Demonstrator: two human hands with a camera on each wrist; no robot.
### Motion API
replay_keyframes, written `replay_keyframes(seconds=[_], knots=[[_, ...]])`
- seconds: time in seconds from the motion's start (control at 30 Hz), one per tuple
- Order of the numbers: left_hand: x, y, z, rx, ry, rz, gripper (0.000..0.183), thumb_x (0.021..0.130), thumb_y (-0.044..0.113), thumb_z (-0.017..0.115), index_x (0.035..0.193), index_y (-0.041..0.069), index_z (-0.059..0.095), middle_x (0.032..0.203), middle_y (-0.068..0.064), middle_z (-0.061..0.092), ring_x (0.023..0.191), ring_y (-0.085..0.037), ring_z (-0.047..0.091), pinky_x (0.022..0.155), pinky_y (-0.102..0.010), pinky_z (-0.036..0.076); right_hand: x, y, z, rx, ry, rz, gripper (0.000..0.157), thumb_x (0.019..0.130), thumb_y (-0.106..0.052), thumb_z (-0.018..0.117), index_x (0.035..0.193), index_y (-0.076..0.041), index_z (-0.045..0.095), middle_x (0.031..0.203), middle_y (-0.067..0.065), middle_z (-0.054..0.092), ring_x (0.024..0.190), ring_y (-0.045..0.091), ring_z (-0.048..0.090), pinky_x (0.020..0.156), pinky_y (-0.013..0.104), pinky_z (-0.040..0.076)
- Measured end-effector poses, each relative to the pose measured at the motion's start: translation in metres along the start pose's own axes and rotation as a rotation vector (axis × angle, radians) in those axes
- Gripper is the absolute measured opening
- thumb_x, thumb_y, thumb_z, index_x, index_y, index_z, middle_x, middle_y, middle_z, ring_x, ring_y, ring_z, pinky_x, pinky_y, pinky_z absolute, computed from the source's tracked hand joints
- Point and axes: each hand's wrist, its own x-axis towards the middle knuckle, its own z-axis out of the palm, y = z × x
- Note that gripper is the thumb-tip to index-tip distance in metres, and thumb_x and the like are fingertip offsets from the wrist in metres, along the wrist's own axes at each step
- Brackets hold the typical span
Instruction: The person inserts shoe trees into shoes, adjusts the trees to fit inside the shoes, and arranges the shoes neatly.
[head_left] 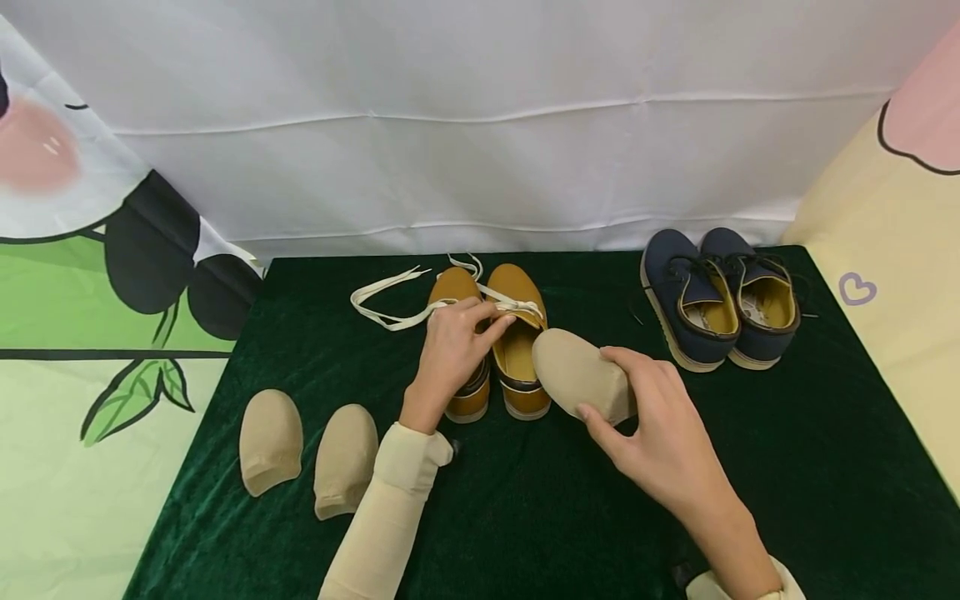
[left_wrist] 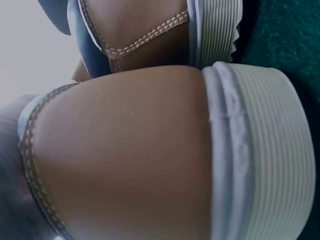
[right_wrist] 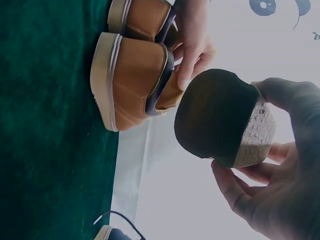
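Observation:
My right hand [head_left: 663,433] grips a beige toe-shaped shoe insert [head_left: 577,375] between thumb and fingers, just right of the brown shoes. In the right wrist view the insert [right_wrist: 215,120] looks dark on its near side, with a pale, rough end face. My left hand [head_left: 453,346] pinches the tongue of the right brown shoe [head_left: 528,400], beside its tied white laces. The left brown shoe [head_left: 468,408] lies partly under that hand, its white laces [head_left: 367,304] trailing loose to the left. In the left wrist view a brown heel [left_wrist: 125,150] with a ribbed pale sole fills the frame.
Two more beige inserts, one [head_left: 272,442] and another [head_left: 347,458], lie at the left on the dark green cloth [head_left: 525,517]. A pair of navy shoes [head_left: 686,292] with dark laces stands at the back right. White fabric [head_left: 480,175] hangs behind.

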Motion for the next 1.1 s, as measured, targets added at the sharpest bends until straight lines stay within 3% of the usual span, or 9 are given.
replay_keyframes(seconds=[0.43,1.1], knots=[[-0.001,-0.001,0.001,-0.008,0.009,-0.018,0.023,0.098,0.036,0.074,0.095,0.013,0.080,0.083,-0.002,0.073,0.064,-0.013,0.055,0.059,-0.027,0.045,0.013,-0.012,0.010,-0.019,-0.067,-0.024,0.070,0.091,-0.042,0.080,0.148,-0.014,0.051,0.145,0.008,0.059,0.124,0.026,0.054,0.095,0.049,0.053],[0.000,-0.004,0.001,-0.006,-0.013,-0.018,0.023,0.098,0.036,0.074,0.092,0.014,0.078,0.083,-0.002,0.072,0.067,-0.013,0.057,0.060,-0.028,0.047,0.030,-0.022,0.028,-0.098,-0.092,-0.060,0.068,0.092,-0.045,0.078,0.147,-0.016,0.053,0.147,0.010,0.058,0.123,0.030,0.055,0.094,0.050,0.055]])
